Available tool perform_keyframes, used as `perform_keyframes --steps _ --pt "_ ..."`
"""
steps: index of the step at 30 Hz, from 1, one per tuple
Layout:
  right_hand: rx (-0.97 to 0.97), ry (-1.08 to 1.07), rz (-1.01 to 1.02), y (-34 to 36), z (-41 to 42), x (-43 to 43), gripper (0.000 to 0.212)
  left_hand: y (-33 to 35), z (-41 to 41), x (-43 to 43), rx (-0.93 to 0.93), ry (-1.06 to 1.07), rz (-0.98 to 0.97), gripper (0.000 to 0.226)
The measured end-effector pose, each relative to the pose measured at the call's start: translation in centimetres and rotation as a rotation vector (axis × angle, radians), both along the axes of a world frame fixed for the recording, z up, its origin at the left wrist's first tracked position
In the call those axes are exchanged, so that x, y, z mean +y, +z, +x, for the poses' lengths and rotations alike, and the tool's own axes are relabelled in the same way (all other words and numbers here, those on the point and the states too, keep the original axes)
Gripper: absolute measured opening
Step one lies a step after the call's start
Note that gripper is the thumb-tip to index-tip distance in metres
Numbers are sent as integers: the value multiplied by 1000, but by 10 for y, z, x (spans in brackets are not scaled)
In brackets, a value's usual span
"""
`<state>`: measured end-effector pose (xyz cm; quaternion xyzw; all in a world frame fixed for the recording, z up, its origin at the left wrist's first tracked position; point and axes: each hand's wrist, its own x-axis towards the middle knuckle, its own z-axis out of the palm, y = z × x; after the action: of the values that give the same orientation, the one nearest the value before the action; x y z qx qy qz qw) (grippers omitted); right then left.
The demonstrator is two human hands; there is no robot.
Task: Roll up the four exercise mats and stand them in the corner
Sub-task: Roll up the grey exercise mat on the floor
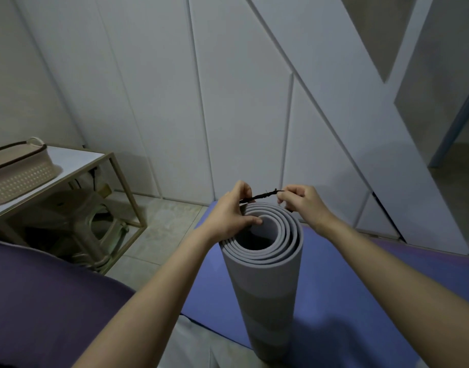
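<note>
Head view | grey rolled mat point(265, 274) upright on blue mat point(334, 282) | left hand point(232, 212), right hand point(303, 204) pinch black cord point(260, 196) ends | risk: nothing steadies roll, may topple or uncoil

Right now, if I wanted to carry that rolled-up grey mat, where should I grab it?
Probably round its middle, from the side: the grey mat stands upright as a thick tube, and the left hand, right hand and black strap crowd its top end.
</note>
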<state>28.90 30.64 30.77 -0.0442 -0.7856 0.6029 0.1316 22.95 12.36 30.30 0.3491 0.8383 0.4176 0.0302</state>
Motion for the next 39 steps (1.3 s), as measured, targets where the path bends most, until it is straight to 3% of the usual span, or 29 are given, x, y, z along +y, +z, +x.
perform_keyframes --steps 4,9,14,19,23,27,32,34,37,39 --pt "33 -24 32 -2 5 4 28 2 -5 6 17 61 -22 52" --pt "47 -7 90 -2 12 11 23 1 -17 13 114 148 -72 38" --pt "-5 184 99 8 29 7 4 4 -27 14 137 231 -126 34" --pt "-171 324 409 22 40 5 46 5 -27 21 149 246 -149 25" --pt "-219 358 772 39 43 5 58 8 -24 28 154 261 -150 25" --pt "-204 215 947 31 43 4 61 7 -23 33 181 255 -128 23" --pt "-143 1 942 15 44 10 60 3 -19 32 137 328 45 26" --pt "-145 -46 937 10 46 16 61 0 -15 30 93 284 148 33" --pt "-164 -80 928 8 48 27 56 -2 -9 24 89 159 159 36" --pt "-169 -84 896 8 49 33 51 1 -4 19 -22 61 163 32"
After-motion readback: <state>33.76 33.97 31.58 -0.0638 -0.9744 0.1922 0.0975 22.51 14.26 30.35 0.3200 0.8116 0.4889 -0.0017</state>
